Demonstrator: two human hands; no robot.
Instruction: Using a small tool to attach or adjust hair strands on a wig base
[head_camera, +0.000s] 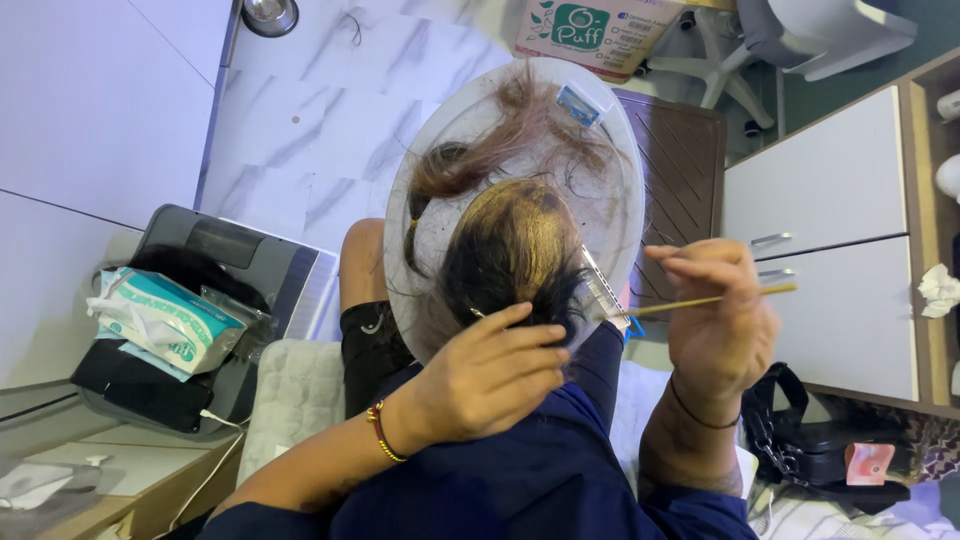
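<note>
While the left hand (490, 375) presses flat, fingers together, on the dark hairpiece (510, 250), the right hand (715, 320) pinches a thin needle tool (715, 299); a white cabinet (830, 240) crowds right, a tissue pack (165, 320) lies left, and open marble floor (310, 130) lies far.

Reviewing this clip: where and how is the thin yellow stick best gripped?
Pinch the thin yellow stick near its middle, coming from the right, as the right hand does. It lies almost level, its tip toward the dark hair under the left hand.
</note>
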